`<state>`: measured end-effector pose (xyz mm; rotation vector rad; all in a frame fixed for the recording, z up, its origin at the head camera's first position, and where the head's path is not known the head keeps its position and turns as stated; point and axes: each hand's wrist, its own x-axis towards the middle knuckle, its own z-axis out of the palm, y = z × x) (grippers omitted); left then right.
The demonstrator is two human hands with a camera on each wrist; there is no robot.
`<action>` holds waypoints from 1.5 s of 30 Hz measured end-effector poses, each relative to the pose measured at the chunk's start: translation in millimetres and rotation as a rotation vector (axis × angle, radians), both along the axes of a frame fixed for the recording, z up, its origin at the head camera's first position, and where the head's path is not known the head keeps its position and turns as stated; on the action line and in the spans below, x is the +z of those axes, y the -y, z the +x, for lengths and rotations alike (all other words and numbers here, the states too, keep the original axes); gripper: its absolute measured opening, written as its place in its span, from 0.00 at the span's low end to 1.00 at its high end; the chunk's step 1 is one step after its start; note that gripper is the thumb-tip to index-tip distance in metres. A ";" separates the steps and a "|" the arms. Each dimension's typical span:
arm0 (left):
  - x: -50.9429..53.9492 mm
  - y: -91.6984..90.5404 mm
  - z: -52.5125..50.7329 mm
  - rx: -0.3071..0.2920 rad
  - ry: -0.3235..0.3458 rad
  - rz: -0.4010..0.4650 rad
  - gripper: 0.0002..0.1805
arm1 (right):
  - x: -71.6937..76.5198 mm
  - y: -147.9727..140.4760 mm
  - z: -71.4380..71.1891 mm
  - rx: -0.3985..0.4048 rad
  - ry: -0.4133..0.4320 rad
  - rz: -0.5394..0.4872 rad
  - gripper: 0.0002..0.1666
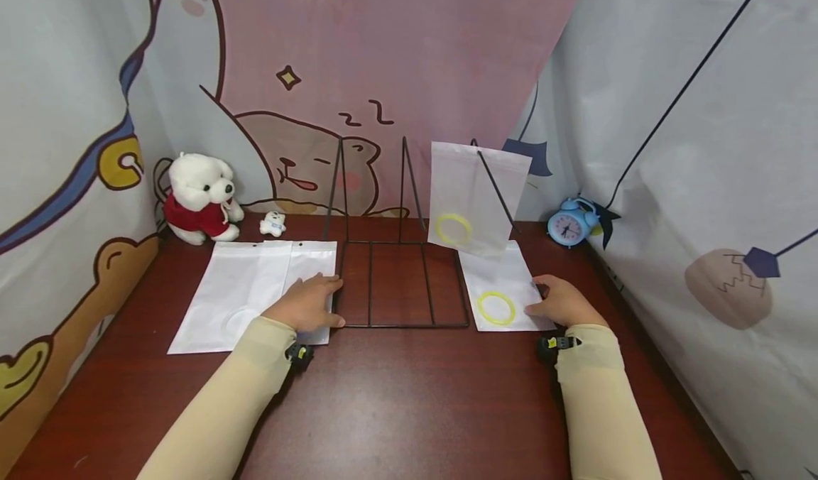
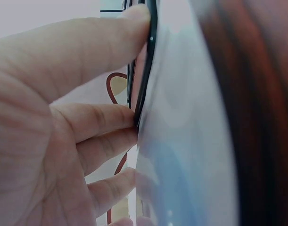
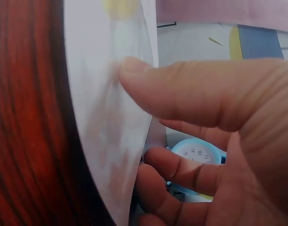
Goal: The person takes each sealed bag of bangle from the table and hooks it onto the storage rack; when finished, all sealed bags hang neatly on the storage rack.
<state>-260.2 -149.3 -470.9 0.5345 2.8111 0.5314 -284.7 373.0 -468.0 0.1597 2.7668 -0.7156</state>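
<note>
My left hand point(image 1: 307, 302) lies over white pouches point(image 1: 246, 281), its thumb and fingertips touching the left wire of a black wire rack point(image 1: 369, 281). In the left wrist view the thumb point(image 2: 87, 49) and fingers are apart along that wire. My right hand point(image 1: 569, 302) is at the right edge of a flat white pouch with a yellow ring point(image 1: 527, 274). In the right wrist view the thumb point(image 3: 181, 89) rests on this pouch, with bent fingers by its edge. Another white pouch with a yellow ring point(image 1: 463, 182) stands upright at the rack's right end.
A white plush dog point(image 1: 201, 196) in red sits at the back left, beside a small white figurine point(image 1: 273, 224). A blue alarm clock point(image 1: 566, 222) stands at the back right. Printed cloth point(image 1: 409, 54) surrounds the brown table point(image 1: 409, 402) on three sides.
</note>
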 end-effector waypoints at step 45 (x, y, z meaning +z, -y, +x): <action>0.6 0.8 -0.8 0.006 -0.002 0.006 0.47 | 2.2 -2.6 -3.6 -0.146 -0.104 -0.335 0.28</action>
